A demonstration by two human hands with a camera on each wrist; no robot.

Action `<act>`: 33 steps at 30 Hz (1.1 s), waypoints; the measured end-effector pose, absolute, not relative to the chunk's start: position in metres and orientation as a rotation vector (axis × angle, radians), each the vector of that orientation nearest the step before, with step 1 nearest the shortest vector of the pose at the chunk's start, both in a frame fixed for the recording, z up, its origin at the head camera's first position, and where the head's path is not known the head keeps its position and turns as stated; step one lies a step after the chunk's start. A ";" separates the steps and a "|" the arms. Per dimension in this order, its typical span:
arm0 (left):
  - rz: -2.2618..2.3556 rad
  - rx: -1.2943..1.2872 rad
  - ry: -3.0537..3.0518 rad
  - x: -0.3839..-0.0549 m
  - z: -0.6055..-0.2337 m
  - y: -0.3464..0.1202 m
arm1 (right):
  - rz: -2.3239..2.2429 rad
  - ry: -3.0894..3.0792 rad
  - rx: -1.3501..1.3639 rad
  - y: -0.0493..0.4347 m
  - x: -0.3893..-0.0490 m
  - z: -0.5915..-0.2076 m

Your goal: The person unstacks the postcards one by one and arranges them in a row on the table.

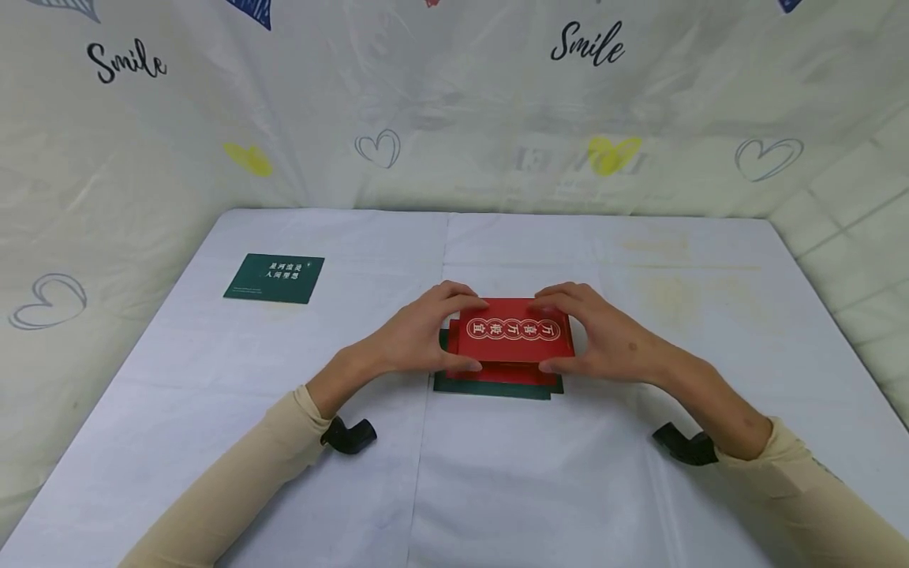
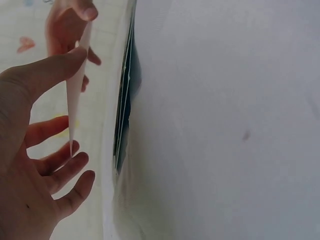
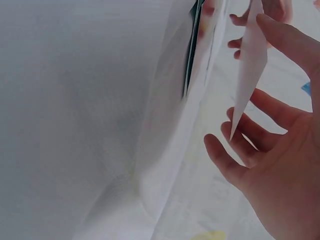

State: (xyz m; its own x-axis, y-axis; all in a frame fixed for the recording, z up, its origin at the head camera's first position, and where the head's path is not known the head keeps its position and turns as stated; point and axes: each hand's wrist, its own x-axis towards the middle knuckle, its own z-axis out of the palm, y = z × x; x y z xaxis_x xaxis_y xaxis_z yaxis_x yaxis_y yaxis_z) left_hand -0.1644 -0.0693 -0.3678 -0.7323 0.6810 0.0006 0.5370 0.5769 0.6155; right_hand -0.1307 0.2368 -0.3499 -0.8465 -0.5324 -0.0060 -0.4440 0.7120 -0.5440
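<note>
A red envelope (image 1: pixel 514 351) with a row of pale printed characters is held level between both hands in the head view. My left hand (image 1: pixel 420 330) pinches its left end, thumb on the near edge and fingers at the far edge. At the other end, my right hand (image 1: pixel 614 338) grips it the same way. Both wrist views show the envelope edge-on, its pale underside (image 2: pixel 76 95) raised off the stack. Beneath it lies another red piece (image 1: pixel 521 376) on top of dark green cards (image 1: pixel 490 389), mostly hidden by the envelope.
A dark green card (image 1: pixel 275 280) with white writing lies at the back left of the white-covered table (image 1: pixel 341 244). Behind the table hangs a pale printed curtain (image 1: pixel 469 95). Black curved pieces (image 1: pixel 351 436) sit at both wrists.
</note>
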 end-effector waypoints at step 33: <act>1.072 0.938 2.610 -0.179 -0.360 -0.087 | -0.922 2.868 -0.568 0.222 -0.137 -0.345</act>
